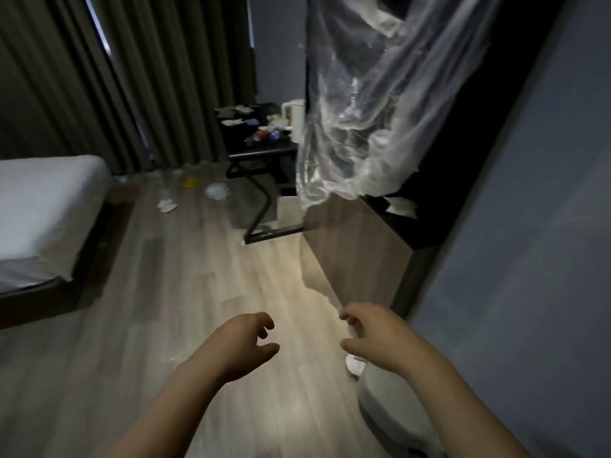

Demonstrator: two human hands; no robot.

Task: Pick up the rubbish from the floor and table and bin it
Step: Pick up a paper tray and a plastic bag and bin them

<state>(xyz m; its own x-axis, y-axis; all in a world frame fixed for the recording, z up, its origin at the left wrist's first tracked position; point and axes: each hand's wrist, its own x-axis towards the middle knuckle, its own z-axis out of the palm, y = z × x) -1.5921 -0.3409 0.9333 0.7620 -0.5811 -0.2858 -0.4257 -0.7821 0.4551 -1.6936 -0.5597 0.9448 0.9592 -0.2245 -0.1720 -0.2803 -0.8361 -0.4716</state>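
Task barely begun: left hand (246,338) & right hand (370,335) both empty, fingers loosely curled apart. Rubbish on floor (216,190) by the bed (43,206), more on the table (261,150) w/ kettle (294,120), all untouched. No bin visible; clear plastic sheet (363,110) blurred, table clutter too small to ID

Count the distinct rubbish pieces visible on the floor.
3 clear: white paper scrap near the bed, crumpled white wad by the table leg, yellow piece farther back. Blurry clear litter near the curtain may hide more.
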